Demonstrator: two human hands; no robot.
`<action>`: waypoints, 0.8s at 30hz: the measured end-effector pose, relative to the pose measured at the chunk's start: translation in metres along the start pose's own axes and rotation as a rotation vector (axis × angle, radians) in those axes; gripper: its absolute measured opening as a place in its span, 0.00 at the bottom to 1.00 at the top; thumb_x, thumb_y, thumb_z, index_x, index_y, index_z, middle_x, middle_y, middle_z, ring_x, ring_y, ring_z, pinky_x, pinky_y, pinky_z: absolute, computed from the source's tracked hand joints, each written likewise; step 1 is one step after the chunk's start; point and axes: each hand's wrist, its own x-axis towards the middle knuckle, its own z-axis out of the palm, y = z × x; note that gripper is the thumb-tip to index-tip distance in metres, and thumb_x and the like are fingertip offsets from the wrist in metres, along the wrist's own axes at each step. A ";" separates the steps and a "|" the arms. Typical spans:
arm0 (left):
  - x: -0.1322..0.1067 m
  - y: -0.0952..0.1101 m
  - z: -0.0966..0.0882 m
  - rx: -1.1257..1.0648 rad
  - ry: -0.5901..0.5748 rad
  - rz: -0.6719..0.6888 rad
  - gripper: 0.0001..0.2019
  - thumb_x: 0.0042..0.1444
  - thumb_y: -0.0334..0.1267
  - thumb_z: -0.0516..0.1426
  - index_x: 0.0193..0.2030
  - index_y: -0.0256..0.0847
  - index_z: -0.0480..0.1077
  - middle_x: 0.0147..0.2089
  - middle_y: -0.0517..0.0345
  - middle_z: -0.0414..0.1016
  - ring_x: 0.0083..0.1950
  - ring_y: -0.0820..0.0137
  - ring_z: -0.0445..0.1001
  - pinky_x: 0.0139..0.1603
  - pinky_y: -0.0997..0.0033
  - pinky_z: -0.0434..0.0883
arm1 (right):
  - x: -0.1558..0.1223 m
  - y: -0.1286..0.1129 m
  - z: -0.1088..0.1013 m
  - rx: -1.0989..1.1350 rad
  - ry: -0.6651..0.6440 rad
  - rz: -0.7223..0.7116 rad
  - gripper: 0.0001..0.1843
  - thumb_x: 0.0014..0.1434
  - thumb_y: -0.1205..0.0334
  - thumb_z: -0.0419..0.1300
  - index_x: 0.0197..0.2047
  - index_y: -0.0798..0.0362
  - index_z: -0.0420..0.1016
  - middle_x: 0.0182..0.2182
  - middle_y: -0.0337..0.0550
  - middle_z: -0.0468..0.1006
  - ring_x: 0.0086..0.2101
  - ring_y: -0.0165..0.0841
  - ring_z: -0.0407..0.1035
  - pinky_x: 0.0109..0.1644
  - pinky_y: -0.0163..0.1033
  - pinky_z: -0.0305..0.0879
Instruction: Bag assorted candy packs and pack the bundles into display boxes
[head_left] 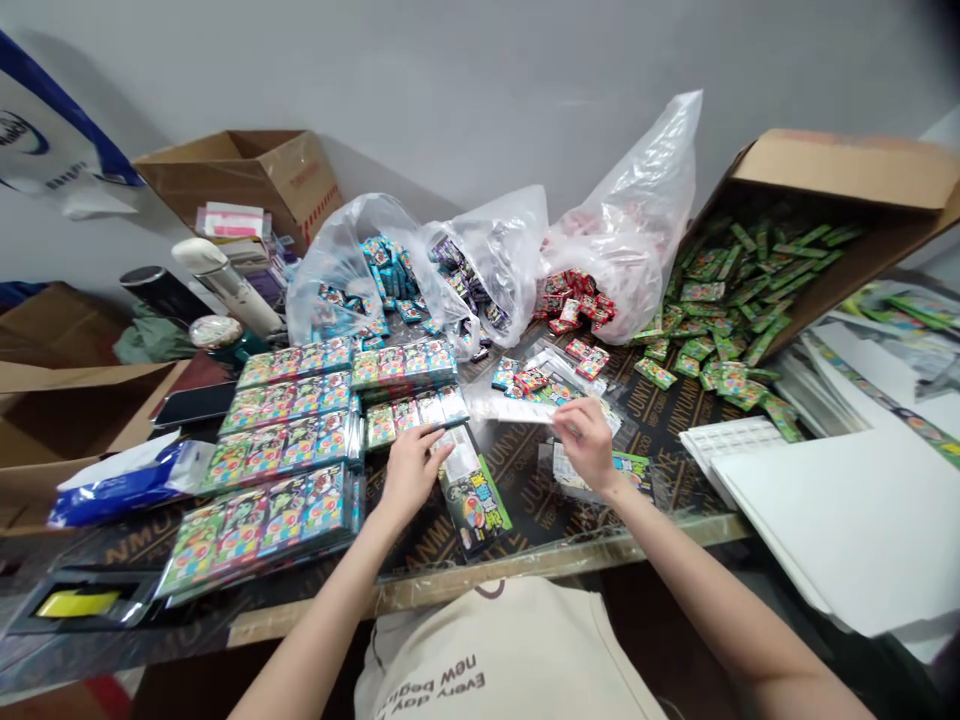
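My right hand (586, 442) pinches one end of a thin white strip (517, 411), holding it roughly level above the table; its exact kind is hard to make out. Fingers apart, my left hand (409, 472) is at the front edge of a short row of packs (416, 412) in clear wrap. Beside its fingertips lies a printed card pack (474, 500) with a green edge; whether the fingers touch it I cannot tell. Behind the strip are small red packets (589, 358) and a blue packet (504, 374). Another wrapped card (634, 470) lies beneath my right wrist.
Stacks of wrapped packs (289, 440) fill the left side. Clear bags hold blue packets (390, 268), purple packets (465, 275) and red packets (574, 295). Green packets (720, 340) spill from a tilted carton (840, 170). White sheets (817, 500) lie right; a phone (193, 404) left.
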 end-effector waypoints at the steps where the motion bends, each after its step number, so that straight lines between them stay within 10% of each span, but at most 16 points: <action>1: -0.001 0.007 0.002 -0.103 0.044 -0.027 0.14 0.51 0.41 0.56 0.44 0.42 0.73 0.47 0.50 0.72 0.50 0.60 0.68 0.53 0.57 0.61 | -0.008 -0.007 -0.002 0.004 -0.025 -0.075 0.06 0.53 0.64 0.57 0.30 0.45 0.76 0.33 0.42 0.75 0.39 0.37 0.65 0.47 0.47 0.57; 5: -0.005 0.046 0.009 -0.443 0.047 -0.108 0.18 0.48 0.42 0.59 0.48 0.43 0.71 0.50 0.51 0.72 0.53 0.61 0.67 0.56 0.62 0.60 | -0.030 -0.033 -0.008 0.026 -0.297 -0.285 0.11 0.53 0.66 0.59 0.33 0.37 0.77 0.40 0.35 0.77 0.45 0.37 0.65 0.54 0.52 0.51; 13: -0.004 0.077 0.030 -1.118 -0.640 -0.480 0.17 0.37 0.36 0.66 0.37 0.34 0.74 0.30 0.53 0.75 0.28 0.71 0.72 0.30 0.74 0.66 | 0.000 -0.065 -0.017 0.338 -0.335 0.006 0.10 0.55 0.58 0.57 0.29 0.42 0.80 0.55 0.35 0.64 0.58 0.42 0.50 0.61 0.53 0.43; 20: -0.002 0.079 0.039 -1.242 0.003 -0.631 0.14 0.32 0.36 0.68 0.21 0.35 0.66 0.22 0.62 0.70 0.23 0.77 0.68 0.27 0.77 0.65 | -0.012 -0.080 0.001 0.299 0.018 0.194 0.20 0.50 0.53 0.60 0.48 0.45 0.72 0.46 0.44 0.70 0.49 0.42 0.61 0.57 0.50 0.51; 24: -0.004 0.077 0.039 -1.248 0.094 -0.593 0.14 0.38 0.40 0.66 0.27 0.35 0.67 0.27 0.59 0.71 0.27 0.75 0.70 0.33 0.73 0.68 | -0.024 -0.090 0.016 0.191 -0.012 0.230 0.26 0.45 0.57 0.65 0.50 0.45 0.70 0.36 0.42 0.73 0.41 0.40 0.64 0.53 0.49 0.55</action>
